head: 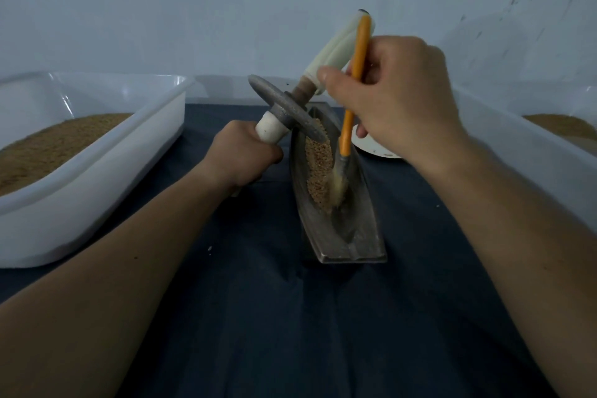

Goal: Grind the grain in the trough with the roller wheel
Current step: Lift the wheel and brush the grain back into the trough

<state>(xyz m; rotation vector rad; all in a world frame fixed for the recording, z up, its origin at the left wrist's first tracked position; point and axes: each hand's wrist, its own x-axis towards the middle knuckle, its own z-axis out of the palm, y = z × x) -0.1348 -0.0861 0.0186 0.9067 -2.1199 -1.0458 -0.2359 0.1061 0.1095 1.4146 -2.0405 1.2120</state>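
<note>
Metal roller wheel (287, 108) tilts over the narrow trough (352, 236); our left hand (242, 155) grips the wheel's handle (268, 129), right hand (397, 100) pinches a brush (350, 113).

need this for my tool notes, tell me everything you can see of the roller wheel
The roller wheel is a dull grey metal disc on an axle with a cream handle at each end. It is tilted, its far handle raised toward the upper right. The left hand grips the near handle. The right hand, holding an orange brush, overlaps the far one, contact unclear. The disc's lower edge seems to rest at the trough's far end, by the grain.
</note>
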